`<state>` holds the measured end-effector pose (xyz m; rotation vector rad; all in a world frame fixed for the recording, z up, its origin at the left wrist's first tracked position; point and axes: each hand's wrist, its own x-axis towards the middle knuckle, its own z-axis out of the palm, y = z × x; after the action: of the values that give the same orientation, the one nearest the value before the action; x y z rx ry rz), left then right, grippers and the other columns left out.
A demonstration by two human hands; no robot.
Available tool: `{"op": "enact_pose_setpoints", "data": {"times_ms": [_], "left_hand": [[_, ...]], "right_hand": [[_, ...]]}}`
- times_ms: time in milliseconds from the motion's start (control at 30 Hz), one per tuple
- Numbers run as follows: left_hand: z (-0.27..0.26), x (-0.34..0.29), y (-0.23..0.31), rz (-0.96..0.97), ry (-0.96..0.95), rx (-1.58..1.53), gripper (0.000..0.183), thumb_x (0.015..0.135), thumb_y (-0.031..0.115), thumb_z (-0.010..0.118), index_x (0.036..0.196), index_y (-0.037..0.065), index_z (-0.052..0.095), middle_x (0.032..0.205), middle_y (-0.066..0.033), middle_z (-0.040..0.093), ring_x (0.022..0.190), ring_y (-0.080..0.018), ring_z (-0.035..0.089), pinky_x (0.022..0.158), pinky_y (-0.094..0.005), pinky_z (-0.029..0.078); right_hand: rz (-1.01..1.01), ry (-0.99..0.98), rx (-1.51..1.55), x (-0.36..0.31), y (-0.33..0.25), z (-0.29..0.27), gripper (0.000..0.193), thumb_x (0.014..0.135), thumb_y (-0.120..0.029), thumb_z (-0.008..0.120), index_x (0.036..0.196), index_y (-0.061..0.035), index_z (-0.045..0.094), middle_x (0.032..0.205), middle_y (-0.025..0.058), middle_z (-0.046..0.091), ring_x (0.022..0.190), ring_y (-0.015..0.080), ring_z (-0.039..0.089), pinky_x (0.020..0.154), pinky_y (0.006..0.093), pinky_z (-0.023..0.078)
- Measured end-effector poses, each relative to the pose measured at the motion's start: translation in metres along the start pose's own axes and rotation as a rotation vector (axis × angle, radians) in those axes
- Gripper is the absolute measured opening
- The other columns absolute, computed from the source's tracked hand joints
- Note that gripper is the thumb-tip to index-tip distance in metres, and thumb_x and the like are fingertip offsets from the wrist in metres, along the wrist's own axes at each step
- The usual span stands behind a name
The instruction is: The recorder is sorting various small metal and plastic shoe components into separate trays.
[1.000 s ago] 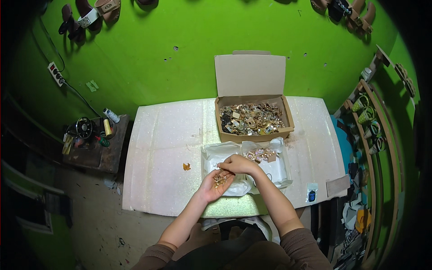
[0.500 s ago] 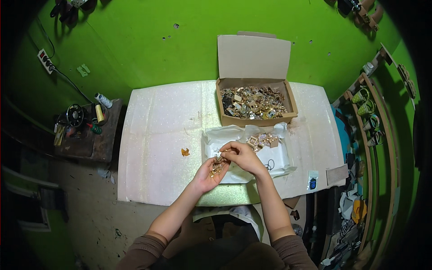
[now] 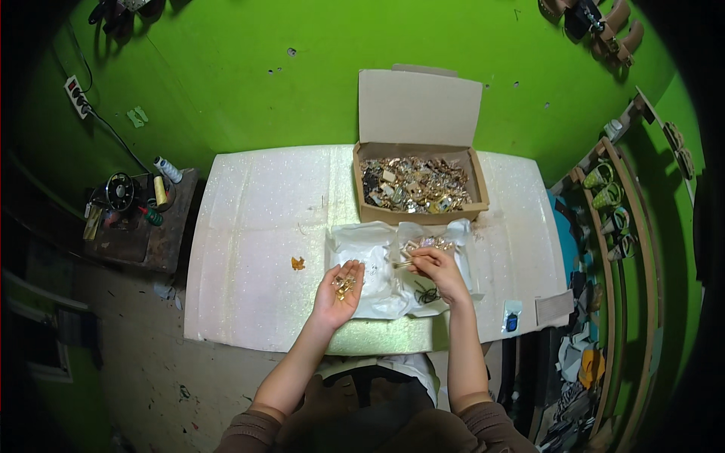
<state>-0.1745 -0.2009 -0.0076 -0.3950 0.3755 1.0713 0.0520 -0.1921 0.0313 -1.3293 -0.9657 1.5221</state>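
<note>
Orange-brown scrap [image 3: 297, 263] lies on the pale table covering [image 3: 249, 226]; next, the left hand [image 3: 334, 304] turns palm-up, fingers extended, cradling gold-coloured pieces [image 3: 344, 287]; then, above white paper lining [image 3: 361, 260], the right hand [image 3: 443, 279] pinches a small gold-coloured bit [image 3: 401, 264] between thumb and fingers; farther right lies a clear packet [image 3: 512, 308]

A table [image 3: 260, 298] with a pale glittery top carries an open cardboard box [image 3: 423, 216], its lid [image 3: 420, 106] raised. Close in front of the box, on the person's side, two shallow trays stand side by side: a left paper-lined tray [image 3: 361, 241] and a right paper-lined tray [image 3: 459, 232]. Forward and left of the box lies an orange-brown scrap [image 3: 297, 263] (its material is hard to tell). Well forward and right of the box, a clear packet [image 3: 512, 315] lies just beside a grey-beige rectangular card [image 3: 553, 307]
</note>
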Motion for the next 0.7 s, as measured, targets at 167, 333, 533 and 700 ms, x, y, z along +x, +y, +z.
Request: {"op": "enact_pose_setpoints", "data": {"times_ms": [167, 333, 533, 700], "left_hand": [[0.006, 0.013, -0.007, 0.117, -0.024, -0.051, 0.019, 0.085, 0.010, 0.045, 0.094, -0.005, 0.049, 0.099, -0.0150, 0.053, 0.102, -0.0277, 0.051, 0.090, -0.0348, 0.045], [-0.004, 0.028, -0.019, 0.243, -0.025, -0.158, 0.018, 0.085, 0.009, 0.043, 0.094, -0.006, 0.049, 0.098, -0.0136, 0.053, 0.101, -0.0265, 0.051, 0.090, -0.0353, 0.045], [0.002, 0.036, -0.049, 0.258, -0.022, -0.145, 0.019, 0.085, 0.009, 0.042, 0.095, -0.006, 0.049, 0.098, -0.0136, 0.054, 0.102, -0.0262, 0.051, 0.091, -0.0354, 0.044], [0.003, 0.036, -0.061, 0.301, -0.076, -0.203, 0.021, 0.085, 0.010, 0.042, 0.099, -0.005, 0.049, 0.103, -0.0138, 0.054, 0.105, -0.0259, 0.050, 0.092, -0.0361, 0.043]], "right_hand": [[-0.058, 0.186, -0.087, 0.018, 0.011, -0.073, 0.016, 0.082, -0.001, 0.050, 0.097, 0.0038, 0.054, 0.084, 0.0095, 0.059, 0.076, 0.0135, 0.058, 0.070, 0.0227, 0.048], [0.152, 0.158, 0.168, 0.038, 0.017, -0.060, 0.015, 0.081, 0.002, 0.047, 0.095, 0.0046, 0.050, 0.085, 0.0103, 0.056, 0.080, 0.0147, 0.057, 0.069, 0.0209, 0.049], [0.176, 0.087, 0.247, 0.078, 0.052, -0.058, 0.024, 0.082, 0.002, 0.047, 0.106, 0.0066, 0.048, 0.093, 0.0146, 0.058, 0.078, 0.0166, 0.060, 0.064, 0.0210, 0.050], [0.103, 0.024, 0.129, 0.072, 0.054, -0.077, 0.026, 0.081, 0.002, 0.049, 0.107, 0.0059, 0.049, 0.095, 0.0132, 0.059, 0.082, 0.0146, 0.058, 0.068, 0.0202, 0.047]]}}
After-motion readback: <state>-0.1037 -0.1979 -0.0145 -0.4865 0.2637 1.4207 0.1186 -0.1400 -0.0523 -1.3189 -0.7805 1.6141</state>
